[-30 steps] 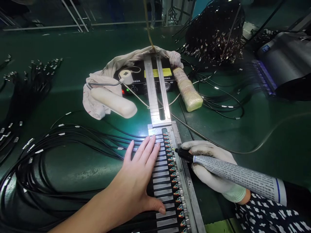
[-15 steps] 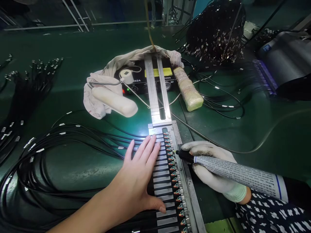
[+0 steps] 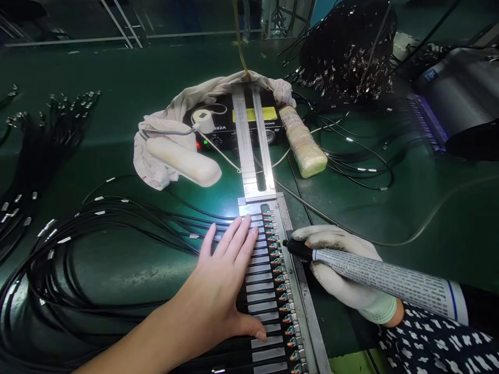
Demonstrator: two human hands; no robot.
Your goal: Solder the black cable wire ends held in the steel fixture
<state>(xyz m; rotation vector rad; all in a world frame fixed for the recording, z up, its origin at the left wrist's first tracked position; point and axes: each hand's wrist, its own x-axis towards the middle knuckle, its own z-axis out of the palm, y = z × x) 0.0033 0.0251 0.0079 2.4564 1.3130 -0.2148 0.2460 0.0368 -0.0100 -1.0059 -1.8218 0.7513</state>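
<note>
Spread flat, my left hand [image 3: 218, 283] rests on black cables lying in the slots of a long metal fixture [image 3: 265, 298], its fingertips near the upper rows. Small connectors with coloured wires [image 3: 279, 278] line the fixture's right side. My right hand [image 3: 345, 275], in a white glove with stained fingertips, is closed around a thick pen-like tool [image 3: 382, 280] wrapped in printed paper. The tool's black tip points left and is beside the connectors in the upper part of the row; whether it touches one cannot be made out.
Behind the fixture is a black control box [image 3: 218, 136] with a cloth [image 3: 183, 104] and a white lamp [image 3: 183, 161]. A wrapped block [image 3: 304, 143] lies right of it. Cable bundles [image 3: 50, 130] lie left; another [image 3: 346, 52] stands back right, near a dark machine [image 3: 463, 98].
The tool and my gloved right hand have shifted very slightly. My left hand stays in place on the cables.
</note>
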